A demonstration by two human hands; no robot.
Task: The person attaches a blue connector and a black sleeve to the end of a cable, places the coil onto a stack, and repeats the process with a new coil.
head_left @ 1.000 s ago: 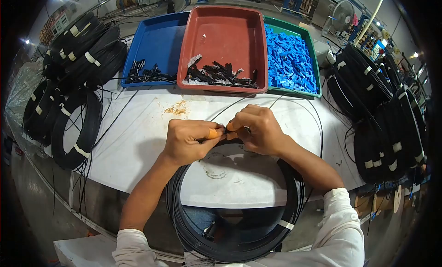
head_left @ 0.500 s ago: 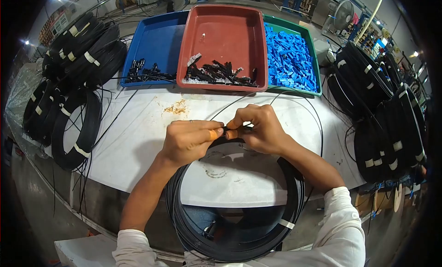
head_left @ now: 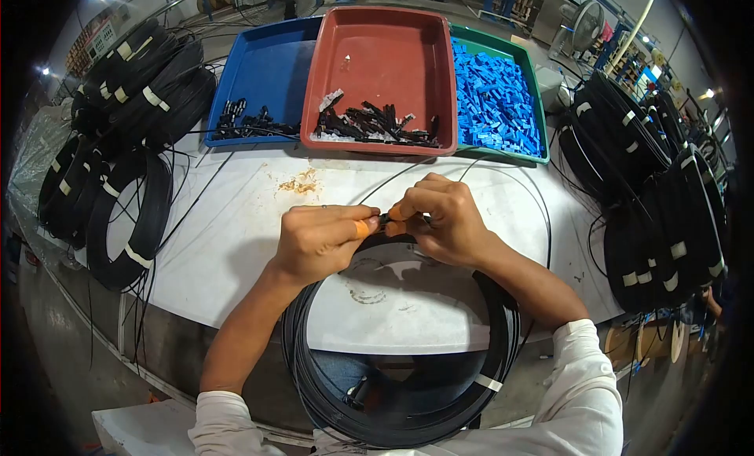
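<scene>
Both hands meet above the far rim of a black cable coil, which hangs over the table's front edge and has a white tape band at lower right. My left hand is closed, its orange-wrapped thumb and forefinger pinching a small black connector. From the other side, my right hand pinches the same black piece, orange wraps on its fingertips too. Fingers hide most of the connector, so how it joins the cable cannot be seen.
Behind stand a blue tray with black parts, a red tray with black pieces and a green tray of blue clips. Taped cable coils crowd the left; more coils fill the right. Yellowish scraps lie on the white table.
The right fingers have shifted slightly at the connector, exposing a little more of the black piece. The left hand has barely moved.
</scene>
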